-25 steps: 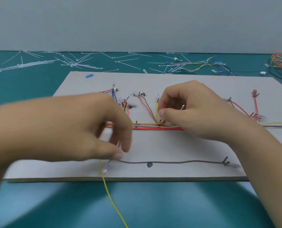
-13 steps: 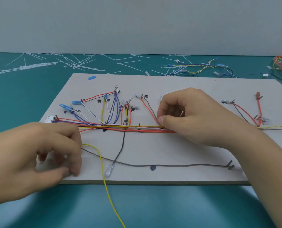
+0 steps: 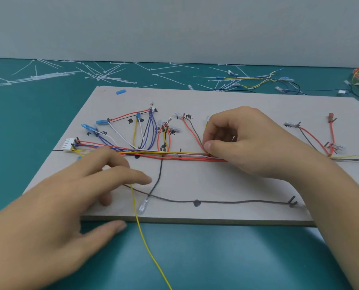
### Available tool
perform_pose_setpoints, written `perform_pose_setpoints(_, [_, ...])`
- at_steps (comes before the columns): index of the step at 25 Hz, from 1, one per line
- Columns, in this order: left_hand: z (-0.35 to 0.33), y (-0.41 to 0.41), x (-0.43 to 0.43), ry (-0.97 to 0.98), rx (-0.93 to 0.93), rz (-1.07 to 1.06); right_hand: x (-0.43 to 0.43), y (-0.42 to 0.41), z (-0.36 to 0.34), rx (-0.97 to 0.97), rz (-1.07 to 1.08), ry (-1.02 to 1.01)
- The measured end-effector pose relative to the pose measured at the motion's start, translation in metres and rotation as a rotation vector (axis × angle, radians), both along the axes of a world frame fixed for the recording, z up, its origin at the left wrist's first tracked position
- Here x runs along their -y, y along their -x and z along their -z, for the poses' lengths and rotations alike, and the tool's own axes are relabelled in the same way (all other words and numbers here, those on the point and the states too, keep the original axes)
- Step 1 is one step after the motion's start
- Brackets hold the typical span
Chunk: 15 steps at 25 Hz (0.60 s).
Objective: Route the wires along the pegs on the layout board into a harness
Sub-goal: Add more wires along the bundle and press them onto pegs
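The grey layout board [image 3: 237, 185] lies on a teal table. A bundle of red, yellow and white wires [image 3: 174, 155] runs across its pegs from a white connector [image 3: 68, 144]. My right hand [image 3: 247, 143] sits on the bundle at mid-board, fingers curled, thumb and forefinger pinching the wires beside a metal peg. My left hand [image 3: 69, 206] lies over the board's near left corner with its fingers spread and straight. A loose yellow wire [image 3: 145, 243] comes out from under those fingers and trails off the front edge. A grey wire [image 3: 226, 201] runs along the near side to a peg [image 3: 291, 200].
A black wire ends in a clear terminal [image 3: 142, 207] near the front edge. Branch wires with blue terminals [image 3: 101, 122] fan out at the back left; red branches [image 3: 331, 132] stand at the right. White cable ties [image 3: 103, 76] and spare wires [image 3: 258, 80] litter the table behind.
My left hand, pinching at the board's front edge before, swung left and has come back right with its fingers now spread. My right hand has stayed on the bundle.
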<state>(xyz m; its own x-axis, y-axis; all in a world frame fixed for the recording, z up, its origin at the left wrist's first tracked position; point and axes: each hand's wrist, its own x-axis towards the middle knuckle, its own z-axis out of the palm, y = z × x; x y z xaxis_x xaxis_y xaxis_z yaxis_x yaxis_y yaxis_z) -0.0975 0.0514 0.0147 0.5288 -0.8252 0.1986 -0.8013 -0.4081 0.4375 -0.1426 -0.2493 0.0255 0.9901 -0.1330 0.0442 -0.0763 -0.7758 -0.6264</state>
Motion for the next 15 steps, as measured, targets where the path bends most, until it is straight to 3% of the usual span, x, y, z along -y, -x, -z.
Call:
perform_pose_setpoints(4, [0.006,-0.011,0.004,-0.058,0.093,0.058,0.0,0.001,-0.001,-0.001,0.005,-0.011])
perform_pose_setpoints(11, [-0.023,-0.013,0.041,0.069,0.026,0.205,-0.001,0.001,-0.002,0.003,0.007,0.0])
perform_pose_setpoints(15, [-0.039,-0.021,0.094,0.02,-0.029,0.27,0.002,0.005,-0.011,0.045,-0.019,-0.224])
